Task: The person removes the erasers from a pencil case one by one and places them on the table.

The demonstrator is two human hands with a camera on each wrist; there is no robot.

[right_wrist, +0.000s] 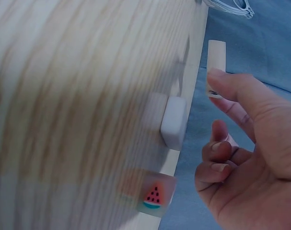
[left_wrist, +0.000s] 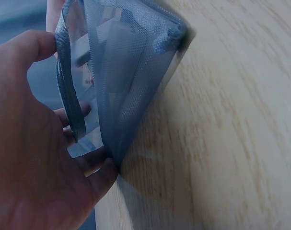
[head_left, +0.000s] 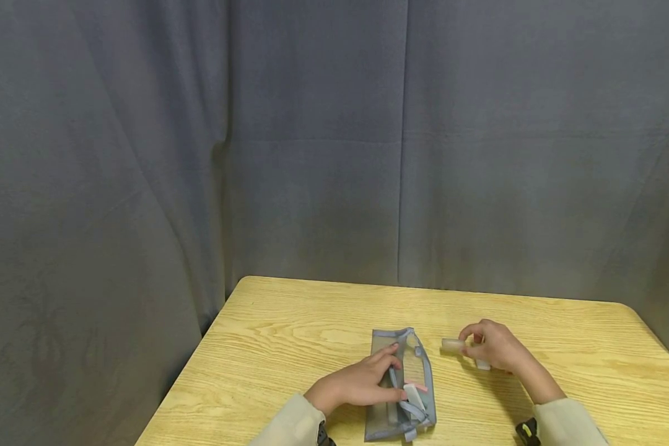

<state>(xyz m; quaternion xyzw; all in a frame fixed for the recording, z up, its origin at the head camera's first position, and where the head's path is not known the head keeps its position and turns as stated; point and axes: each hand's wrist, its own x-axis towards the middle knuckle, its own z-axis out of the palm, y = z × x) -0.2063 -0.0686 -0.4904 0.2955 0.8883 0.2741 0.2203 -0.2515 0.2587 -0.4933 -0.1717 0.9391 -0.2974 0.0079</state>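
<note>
A blue-grey mesh zip pouch [head_left: 425,371] lies on the table. My left hand [head_left: 362,381] grips the pouch at its zip edge [left_wrist: 64,81], with the thumb on that strip and the mouth spread apart. Through the mesh show a white block [head_left: 414,396] and a thin pink piece [head_left: 417,385]. Right of the pouch, my right hand [head_left: 496,348] pinches a small off-white eraser-like block [right_wrist: 216,55] between thumb and index finger, above the table. Below that hand, a white block [right_wrist: 174,123] and a block with a watermelon picture [right_wrist: 157,194] rest on the wood.
The light wood table [head_left: 312,322] has rounded far corners. Grey-blue curtains [head_left: 312,155] hang behind it and along its left side. A dark wristband [head_left: 528,430] sits on the right wrist, another [head_left: 324,435] on the left.
</note>
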